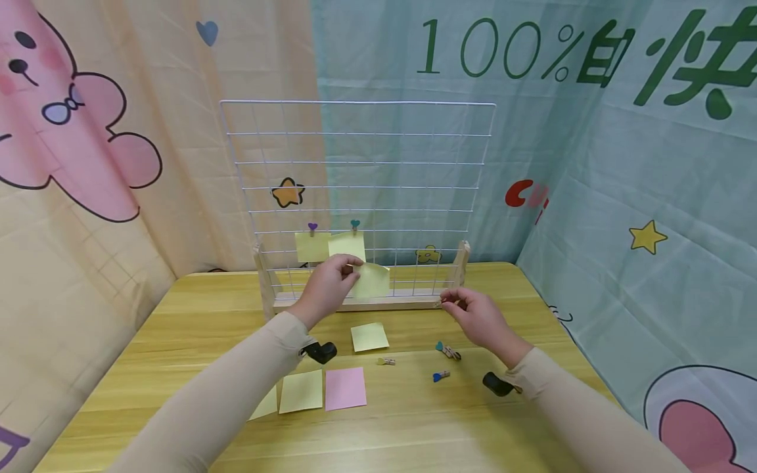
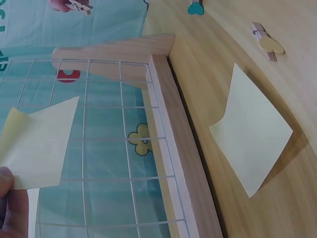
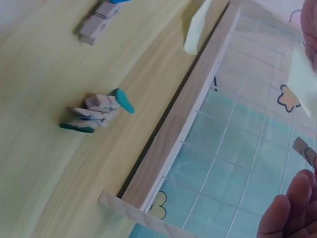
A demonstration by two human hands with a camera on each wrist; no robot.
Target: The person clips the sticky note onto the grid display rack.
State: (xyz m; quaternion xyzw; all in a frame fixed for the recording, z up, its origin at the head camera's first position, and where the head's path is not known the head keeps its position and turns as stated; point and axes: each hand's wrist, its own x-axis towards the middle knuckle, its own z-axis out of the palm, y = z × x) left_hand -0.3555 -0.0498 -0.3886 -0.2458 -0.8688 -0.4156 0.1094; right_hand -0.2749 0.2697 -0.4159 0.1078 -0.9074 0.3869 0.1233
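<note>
My left hand (image 1: pixel 325 289) pinches a yellow sticky note (image 1: pixel 374 281) by its left edge, in front of the lower part of a white wire grid panel (image 1: pixel 414 187). Two yellow notes hang just above on the grid: one note (image 1: pixel 309 248) under a purple heart clothespin (image 1: pixel 312 228), the other (image 1: pixel 349 246) under a teal heart clothespin (image 1: pixel 355 225). To the right, near the panel's wooden base, my right hand (image 1: pixel 481 322) pinches a small wooden clothespin (image 3: pixel 303 149). Its heart is mostly hidden by the fingers.
On the table (image 1: pixel 473 427) lie a loose yellow note (image 1: pixel 369 337), a yellow note (image 1: pixel 301 392), a pink note (image 1: pixel 345 389) and another partly behind my left sleeve. Several heart clothespins (image 1: pixel 440 376) are scattered at right. Printed curtains (image 1: pixel 591 217) stand behind and beside the table.
</note>
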